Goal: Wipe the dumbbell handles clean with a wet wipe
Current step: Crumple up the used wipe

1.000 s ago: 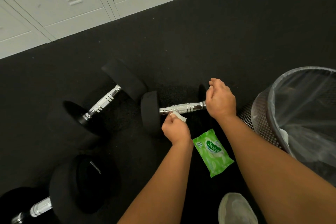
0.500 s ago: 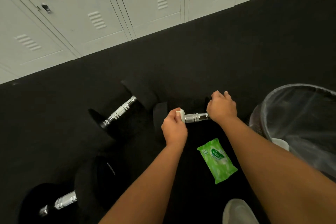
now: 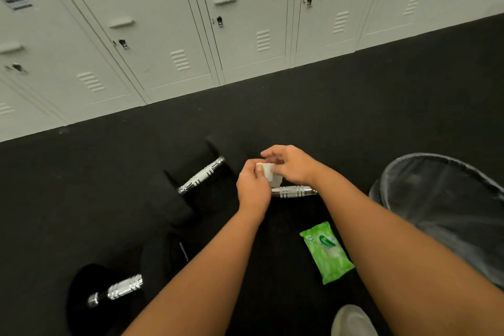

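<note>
Three black dumbbells with chrome handles lie on the dark floor. The nearest handle runs left to right just below my hands. A second dumbbell lies to its left and a third sits at the lower left. My left hand and my right hand are together above the nearest handle, both pinching a small white folded wet wipe. The wipe is lifted off the handle.
A green pack of wet wipes lies on the floor under my right forearm. A mesh waste bin with a plastic liner stands at the right. White lockers line the far wall. A light shoe shows at the bottom edge.
My left hand lifted the wipe off the handle. My right hand let go of the dumbbell's right end and came over to pinch the wipe. The view tilted up toward the lockers.
</note>
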The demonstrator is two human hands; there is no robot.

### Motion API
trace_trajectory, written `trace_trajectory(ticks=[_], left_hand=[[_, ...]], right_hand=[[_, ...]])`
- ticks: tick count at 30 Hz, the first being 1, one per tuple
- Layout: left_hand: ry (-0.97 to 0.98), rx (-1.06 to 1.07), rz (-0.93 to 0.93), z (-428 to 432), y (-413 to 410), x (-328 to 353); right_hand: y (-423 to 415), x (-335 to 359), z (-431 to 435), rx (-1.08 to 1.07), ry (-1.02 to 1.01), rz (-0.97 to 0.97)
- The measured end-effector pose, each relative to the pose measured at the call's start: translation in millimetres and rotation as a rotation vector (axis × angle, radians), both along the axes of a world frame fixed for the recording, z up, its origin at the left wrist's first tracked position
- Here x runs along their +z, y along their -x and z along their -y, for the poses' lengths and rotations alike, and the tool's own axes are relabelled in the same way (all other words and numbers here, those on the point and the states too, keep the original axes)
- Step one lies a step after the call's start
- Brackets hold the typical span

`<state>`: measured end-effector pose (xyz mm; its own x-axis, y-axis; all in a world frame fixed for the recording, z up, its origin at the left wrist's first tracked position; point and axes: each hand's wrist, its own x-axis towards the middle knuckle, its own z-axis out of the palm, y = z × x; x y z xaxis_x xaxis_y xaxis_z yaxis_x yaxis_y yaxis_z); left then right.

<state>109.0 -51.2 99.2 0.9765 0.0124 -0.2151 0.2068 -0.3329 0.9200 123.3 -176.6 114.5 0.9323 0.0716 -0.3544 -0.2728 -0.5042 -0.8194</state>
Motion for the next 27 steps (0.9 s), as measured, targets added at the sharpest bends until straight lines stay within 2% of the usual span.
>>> trace_trajectory(ticks=[8, 12, 20, 27], left_hand=[[0.099, -0.013, 0.059, -26.5, 8.2, 56.4], [0.077, -0.034, 0.162, -37.3, 12.7, 85.6], [0.081, -0.045, 0.229, -34.9, 32.0, 135.6], [0.065, -0.130, 0.228, -14.8, 47.5, 145.2]], right_hand=[[9.9, 64.1, -28.3, 0.034, 0.175, 0.125], [16.6, 99.7, -36.0, 0.029, 0.218, 0.191], [51.4, 143.6, -23.0, -0.074, 0.053, 0.175], [88.3, 166.5, 0.1, -0.163, -0.018, 0.150]])
